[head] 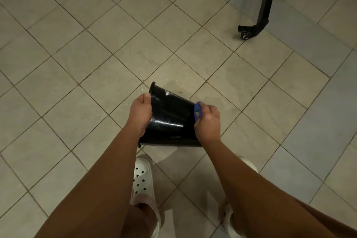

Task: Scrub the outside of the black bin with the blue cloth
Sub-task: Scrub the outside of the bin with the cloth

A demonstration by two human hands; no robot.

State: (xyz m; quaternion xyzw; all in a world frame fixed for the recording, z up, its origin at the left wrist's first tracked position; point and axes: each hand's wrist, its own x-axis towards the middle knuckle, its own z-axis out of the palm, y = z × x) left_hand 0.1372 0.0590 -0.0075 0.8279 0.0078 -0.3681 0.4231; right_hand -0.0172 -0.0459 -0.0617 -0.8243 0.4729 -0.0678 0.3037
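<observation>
The black bin (170, 118) is held on its side above the tiled floor, its wet glossy wall facing up and its rim to the left. My left hand (140, 113) grips the bin at the rim end. My right hand (208, 121) is closed on the blue cloth (198, 110) and presses it against the bin's narrower bottom end on the right. Most of the cloth is hidden inside my fist. White foam streaks show on the bin's upper wall.
Beige tiled floor (96, 44) all around, with a wet patch past the bin. A black metal leg with a castor wheel (255, 29) stands at the upper right. My feet in white clogs (142, 176) are directly below the bin.
</observation>
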